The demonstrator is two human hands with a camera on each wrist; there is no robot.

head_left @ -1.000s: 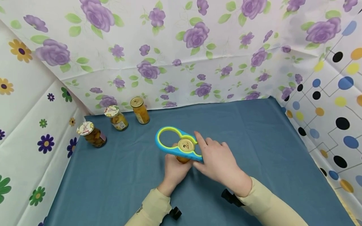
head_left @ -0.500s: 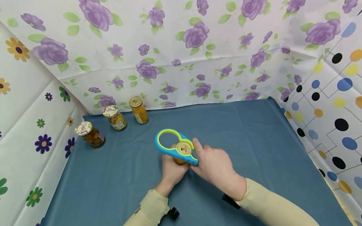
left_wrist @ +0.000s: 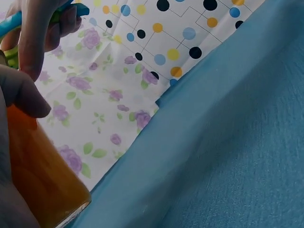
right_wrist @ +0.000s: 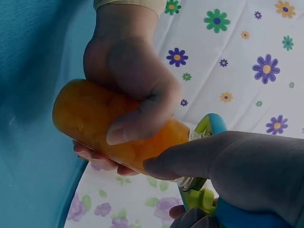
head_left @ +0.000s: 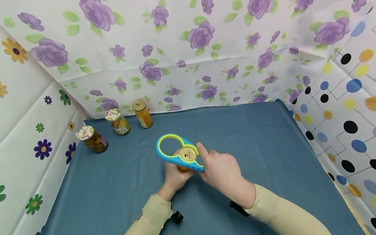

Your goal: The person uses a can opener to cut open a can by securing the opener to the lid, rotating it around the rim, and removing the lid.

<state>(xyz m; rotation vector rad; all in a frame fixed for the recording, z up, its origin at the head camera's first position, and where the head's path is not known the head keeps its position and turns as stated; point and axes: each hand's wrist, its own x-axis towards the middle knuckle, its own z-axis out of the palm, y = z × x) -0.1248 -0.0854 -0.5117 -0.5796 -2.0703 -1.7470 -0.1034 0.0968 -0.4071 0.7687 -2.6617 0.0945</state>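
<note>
My left hand grips a glass jar of orange contents, its thumb and fingers wrapped round the body. A blue and lime-green jar opener with several round openings fits round the jar's gold lid. My right hand holds the opener by its right end, index finger stretched along its edge. In the right wrist view, the right thumb lies against the jar near its neck. In the left wrist view, the jar's base shows over the cloth.
Three more jars stand at the back left: one with dark contents, one with a patterned lid and yellowish contents, and one with a gold lid. Blue cloth covers the table. Patterned sheets hang along the back and sides.
The opener and jar have shifted slightly left and down in view, with both hands. The right hand has turned a little with the opener's handle end. The three standing jars have stayed in place.
</note>
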